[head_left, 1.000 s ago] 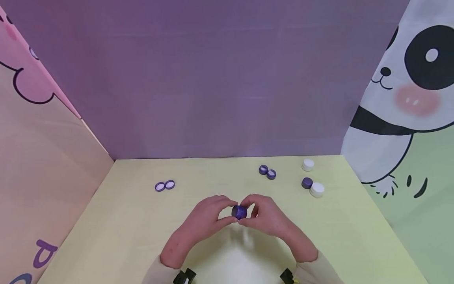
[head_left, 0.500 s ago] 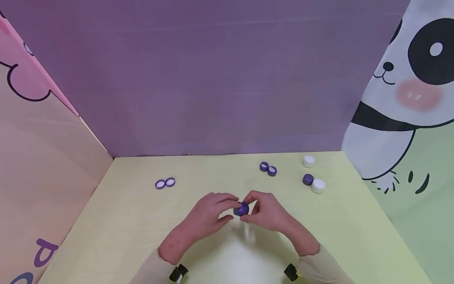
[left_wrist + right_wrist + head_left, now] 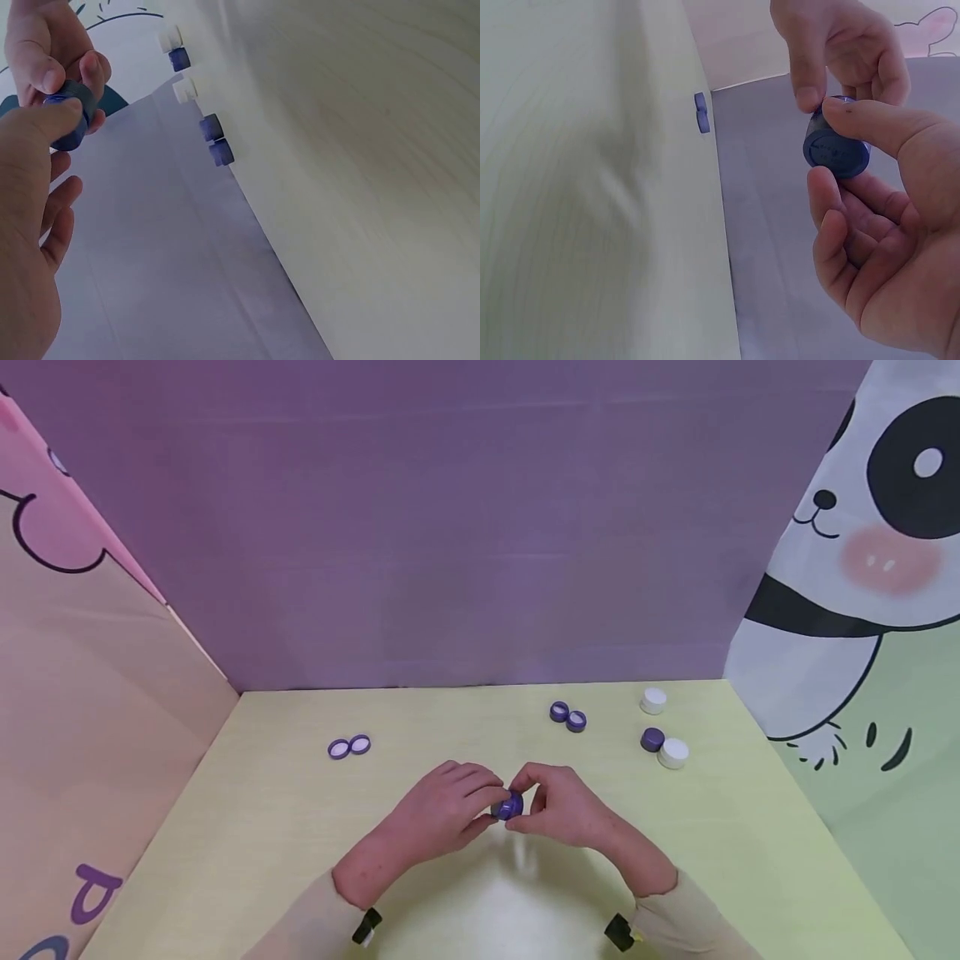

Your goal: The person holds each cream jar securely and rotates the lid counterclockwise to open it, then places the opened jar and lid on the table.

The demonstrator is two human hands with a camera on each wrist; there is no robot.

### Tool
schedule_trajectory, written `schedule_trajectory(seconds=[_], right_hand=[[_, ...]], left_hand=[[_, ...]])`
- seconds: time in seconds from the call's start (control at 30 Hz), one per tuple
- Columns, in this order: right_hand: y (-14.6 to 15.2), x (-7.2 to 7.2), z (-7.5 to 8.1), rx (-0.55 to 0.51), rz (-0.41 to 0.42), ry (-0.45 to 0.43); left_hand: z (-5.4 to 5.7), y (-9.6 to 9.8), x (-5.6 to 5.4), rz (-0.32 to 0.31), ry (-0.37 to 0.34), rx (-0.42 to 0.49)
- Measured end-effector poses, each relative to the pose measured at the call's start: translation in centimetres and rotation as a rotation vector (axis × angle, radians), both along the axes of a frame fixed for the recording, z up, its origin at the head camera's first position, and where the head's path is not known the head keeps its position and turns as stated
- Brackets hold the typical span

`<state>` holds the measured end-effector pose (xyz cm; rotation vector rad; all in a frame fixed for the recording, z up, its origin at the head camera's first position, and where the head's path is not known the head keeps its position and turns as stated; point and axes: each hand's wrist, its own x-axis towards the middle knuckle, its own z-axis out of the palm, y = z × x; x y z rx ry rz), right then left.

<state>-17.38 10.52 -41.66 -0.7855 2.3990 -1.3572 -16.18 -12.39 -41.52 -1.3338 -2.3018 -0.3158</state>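
**Left hand regripped, and the pot stayed up!**

There it was: half a second earlier my left hand (image 3: 450,806) had slackened, thumb well off the small purple pot (image 3: 512,807), and just like that it was back on, thumb and index finger pinching the pot's dark end. The right hand (image 3: 566,807) never let go; its thumb and index finger were clamped on the other side, the remaining fingers curled clear below. So both sets of fingers had the pot, up in the air over the surface (image 3: 262,860), directly between my hands. I judged it a change of hold, with the handling of the pot still in full swing. Whether any part had turned, I couldn't tell.

On to the containers! The pot in my fingers kept its secret: its end toward my right wrist was a solid dark disc with raised marks too faint to read, and no contents showed. Away on the left, a shallow purple cap (image 3: 339,749) lay touching its twin cap (image 3: 360,744), both pale inside. Farther back, a deeper purple cup (image 3: 559,717) sat against a second cup (image 3: 576,727), pale inside too, lining or filling unclear. Over on the right, a solid-topped purple lid (image 3: 652,740) nestled beside a white lid (image 3: 673,753), another white lid (image 3: 653,700) behind them. None of that lot had budged.
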Motion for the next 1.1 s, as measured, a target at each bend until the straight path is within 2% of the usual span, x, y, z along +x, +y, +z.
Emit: schedule_trajectory(seconds=[0.07,0.23,0.5,0.6,0.7,0.8,1.1], right_hand=[[0.05,0.13,-0.06,0.000,0.000,0.000],[0.22,0.32,-0.05,-0.013,0.003,0.013],[0.51,0.47,-0.14,-0.064,0.018,0.011],[0.59,0.55,-0.19,-0.058,0.013,0.000],[0.65,0.58,-0.26,-0.044,0.005,-0.013],[0.67,0.66,-0.26,-0.039,0.006,-0.024],[0.82,0.80,-0.29,-0.018,0.001,-0.005]], left_hand=[[0.04,0.04,0.09,0.016,-0.011,-0.032],[0.16,0.02,0.19,0.018,0.024,-0.071],[0.35,0.58,-0.01,-0.106,0.217,-0.072],[0.28,0.72,-0.11,-0.149,0.252,-0.070],[0.26,0.76,-0.21,-0.165,0.277,-0.092],[0.30,0.71,-0.30,-0.162,0.275,-0.118],[0.70,0.31,-0.74,-0.149,0.168,-0.146]])
